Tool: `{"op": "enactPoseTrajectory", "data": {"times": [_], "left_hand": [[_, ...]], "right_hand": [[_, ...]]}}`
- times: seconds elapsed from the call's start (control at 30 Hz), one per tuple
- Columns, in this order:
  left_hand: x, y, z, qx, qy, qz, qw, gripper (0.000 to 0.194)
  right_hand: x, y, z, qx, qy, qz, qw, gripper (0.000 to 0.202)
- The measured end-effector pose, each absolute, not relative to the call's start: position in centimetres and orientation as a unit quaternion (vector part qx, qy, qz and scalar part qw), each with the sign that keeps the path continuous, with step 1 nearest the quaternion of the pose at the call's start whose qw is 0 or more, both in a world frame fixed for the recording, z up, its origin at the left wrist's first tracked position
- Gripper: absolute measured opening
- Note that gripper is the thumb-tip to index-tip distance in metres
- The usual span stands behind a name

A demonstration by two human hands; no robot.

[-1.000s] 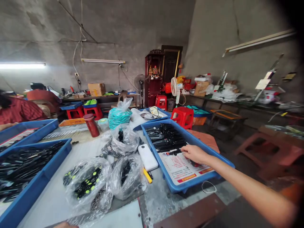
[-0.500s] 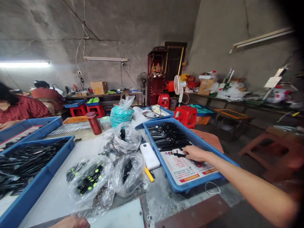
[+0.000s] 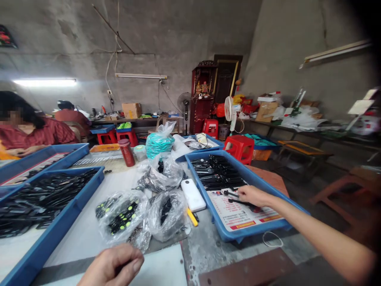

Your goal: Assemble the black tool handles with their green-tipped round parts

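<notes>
My right hand point(image 3: 251, 195) is over the right-hand blue tray point(image 3: 218, 226), its fingers closed on a slim black piece with a rounded end point(image 3: 231, 193). Just below the hand, a second slim black piece point(image 3: 238, 201) lies on the printed sheet point(image 3: 222, 210). Many similar black pieces point(image 3: 211, 171) are laid in rows at the tray's far end. My left hand point(image 3: 114, 265) is at the lower edge of the view, over a pale board point(image 3: 163, 264). Its fingers are curled together and nothing shows in them.
Plastic bags of black and green-dotted parts point(image 3: 123, 216), a white power bank point(image 3: 193, 194) and a yellow cutter point(image 3: 192, 217) lie between the trays. Another blue tray point(image 3: 68, 210), full of black pieces, stands at left. A co-worker point(image 3: 44, 129) sits beyond it.
My left hand has risen further into view. My right hand stays in the tray; a second black piece now shows on the sheet beside it. The view has turned slightly left.
</notes>
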State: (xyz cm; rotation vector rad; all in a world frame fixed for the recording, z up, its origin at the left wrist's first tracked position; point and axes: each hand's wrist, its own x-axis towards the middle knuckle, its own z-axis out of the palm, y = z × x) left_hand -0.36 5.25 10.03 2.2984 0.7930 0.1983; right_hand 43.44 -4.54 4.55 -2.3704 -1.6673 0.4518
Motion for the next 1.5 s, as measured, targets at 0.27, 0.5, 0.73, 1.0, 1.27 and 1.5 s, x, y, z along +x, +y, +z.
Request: {"op": "enactPoseTrajectory", "data": {"times": [0.27,0.5,0.73,1.0,1.27,1.5], "left_hand": [[4.9,3.3,10.2,0.886,0.24,0.073,0.39,0.018],[10.1,2.2,7.8,0.78,0.229,0.188,0.551,0.021],[10.5,-0.6,4.6,0.534,0.315,0.328,0.713,0.04],[7.5,-0.9,1.8,0.393,0.378,0.401,0.736,0.048],[5.0,0.4,0.5,0.381,0.432,0.4,0.713,0.05],[4.8,0.5,-0.9,0.422,0.434,0.394,0.691,0.047]], "right_hand": [[36.4,-4.5,7.5,-0.733,-0.584,0.217,0.274,0.025],[28.1,-5.4,6.8,-0.656,-0.512,0.365,0.418,0.029],[22.0,-6.0,2.7,-0.567,-0.469,0.453,0.503,0.031],[17.9,-6.0,-1.6,-0.572,-0.54,0.403,0.466,0.033],[20.7,-1.4,4.4,-0.642,-0.66,0.128,0.369,0.026],[21.5,6.0,3.7,-0.675,-0.725,0.009,0.136,0.021]]}}
